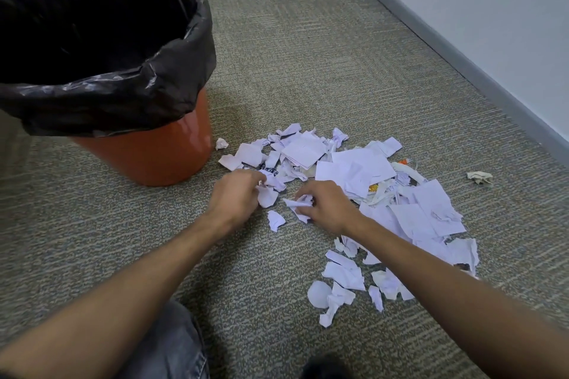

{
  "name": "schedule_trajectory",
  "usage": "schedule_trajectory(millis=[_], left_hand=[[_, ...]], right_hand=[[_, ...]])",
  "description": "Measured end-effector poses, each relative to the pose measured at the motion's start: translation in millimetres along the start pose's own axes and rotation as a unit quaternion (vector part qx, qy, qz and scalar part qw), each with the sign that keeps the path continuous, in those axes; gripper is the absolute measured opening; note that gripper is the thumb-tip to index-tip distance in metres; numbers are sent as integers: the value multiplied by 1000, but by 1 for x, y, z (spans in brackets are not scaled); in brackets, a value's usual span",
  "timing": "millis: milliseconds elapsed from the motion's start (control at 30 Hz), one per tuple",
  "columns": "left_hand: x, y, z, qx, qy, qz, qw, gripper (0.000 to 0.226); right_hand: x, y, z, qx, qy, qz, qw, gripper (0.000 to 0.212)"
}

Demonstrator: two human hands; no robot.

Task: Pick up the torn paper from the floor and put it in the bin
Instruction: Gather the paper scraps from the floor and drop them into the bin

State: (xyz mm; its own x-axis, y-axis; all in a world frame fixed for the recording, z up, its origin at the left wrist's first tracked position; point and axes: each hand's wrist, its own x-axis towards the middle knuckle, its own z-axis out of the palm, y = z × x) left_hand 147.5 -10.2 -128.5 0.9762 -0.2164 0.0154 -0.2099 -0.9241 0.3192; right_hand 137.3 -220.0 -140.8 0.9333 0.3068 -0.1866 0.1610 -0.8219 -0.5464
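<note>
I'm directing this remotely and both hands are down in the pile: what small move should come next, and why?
Probably lift both hands to the bin. The left hand and right hand each already grip torn paper scraps, and the bin stands open just to the left, while most of the paper pile waits on the carpet.

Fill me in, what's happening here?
A person is clearing torn paper off the carpet. The left hand grips scraps at the near edge of the pile; the right hand grips a crumpled piece. The bin, orange with a black liner, stands just left of the pile. Most of the paper is still on the floor, plus one stray wad off to the right.
</note>
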Motion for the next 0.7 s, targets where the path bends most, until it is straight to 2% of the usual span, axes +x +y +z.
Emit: schedule_trajectory(millis=[67, 167, 333, 500, 700], left_hand=[[0, 4, -10, -11, 23, 9, 1000, 37], [2, 12, -32, -28, 62, 21, 997, 35], [3, 32, -95, -54, 157, 64, 984, 30], [-2, 32, -181, -85, 279, 99, 951, 24], [-8, -12, -277, -132, 381, 9, 915, 21]], right_hand=[[-3, -7, -11, 59, 41, 9, 997, 26], [-9, -25, -39, 150, 90, -1, 985, 16], [-11, -72, -96, 203, 181, -47, 961, 20], [-7, -140, -155, 248, 207, -114, 940, 15], [35, -231, -190, 230, 196, -195, 933, 18]])
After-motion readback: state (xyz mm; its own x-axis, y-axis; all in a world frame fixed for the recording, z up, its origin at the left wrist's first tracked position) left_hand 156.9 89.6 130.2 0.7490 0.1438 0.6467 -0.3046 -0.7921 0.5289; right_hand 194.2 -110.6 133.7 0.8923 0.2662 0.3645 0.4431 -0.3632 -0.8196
